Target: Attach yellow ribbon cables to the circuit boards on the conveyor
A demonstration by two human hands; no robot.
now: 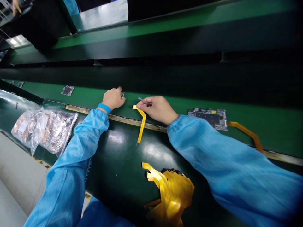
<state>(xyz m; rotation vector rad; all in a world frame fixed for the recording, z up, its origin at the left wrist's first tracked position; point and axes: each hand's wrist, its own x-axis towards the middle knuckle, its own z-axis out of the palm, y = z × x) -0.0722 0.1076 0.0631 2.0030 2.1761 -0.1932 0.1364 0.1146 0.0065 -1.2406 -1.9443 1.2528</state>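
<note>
My left hand [114, 98] is closed over a small circuit board [122, 94] on the green belt, and only the board's edge shows past the fingers. Just to its right, my right hand [159, 108] pinches a yellow flex cable [143, 123] near its upper end. A slim grey stick-like tool [144, 101] is also held in that hand, sticking out past the fingers. The cable's tail hangs over the belt's edge. Below lies a pile of yellow flex cables [177, 192]. A blue band [104, 107] circles my left wrist.
Right of my hands, a circuit board [208, 118] with a yellow cable [247, 131] attached lies on the belt [165, 97]. Another board [68, 90] lies to the left. Clear plastic bags [44, 129] rest on the left worktop. A person's hand [16, 7] shows at top left.
</note>
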